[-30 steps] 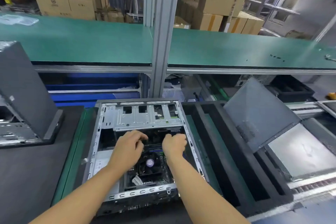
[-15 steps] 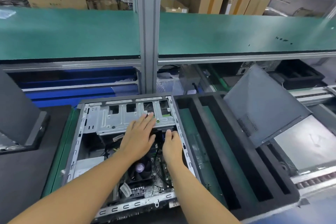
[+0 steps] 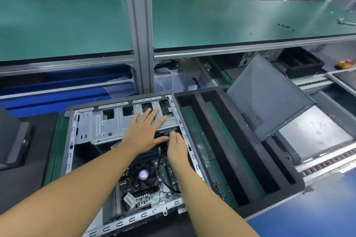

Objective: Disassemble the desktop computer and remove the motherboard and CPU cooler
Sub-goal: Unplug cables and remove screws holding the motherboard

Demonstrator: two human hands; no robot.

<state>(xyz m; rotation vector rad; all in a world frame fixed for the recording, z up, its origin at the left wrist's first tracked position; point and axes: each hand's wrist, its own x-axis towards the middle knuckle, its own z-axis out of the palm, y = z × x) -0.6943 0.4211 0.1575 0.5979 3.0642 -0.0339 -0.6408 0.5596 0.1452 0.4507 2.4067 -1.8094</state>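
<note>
two hands work inside the open desktop case (image 3: 71,146), which lies on its side at the near edge of the bench, open face up. we see the left hand (image 3: 143,134) spread flat, fingers straight and apart, pressing on the right half of the metal drive cage (image 3: 104,127) at the far end of the case; its thumb points toward the right hand. the right hand (image 3: 176,148) sits just beside it, at the near right corner of the cage, with its fingers reaching down toward a black part (image 3: 170,133) below the cage edge. the fingertips are hidden, so we cannot tell whether they pinch anything.

the motherboard (image 3: 154,197) is seated in the floor of the case, in its near half. the cpu cooler (image 3: 143,176) sits on the board, fan up, between the two forearms.

a black foam tray (image 3: 212,121) with long slots touches the right wall of the case. a grey side panel (image 3: 267,96) leans tilted over the far right corner of that tray. a green shelf (image 3: 57,25) runs above the far edge of the bench, split by an aluminium post (image 3: 139,25).
</note>
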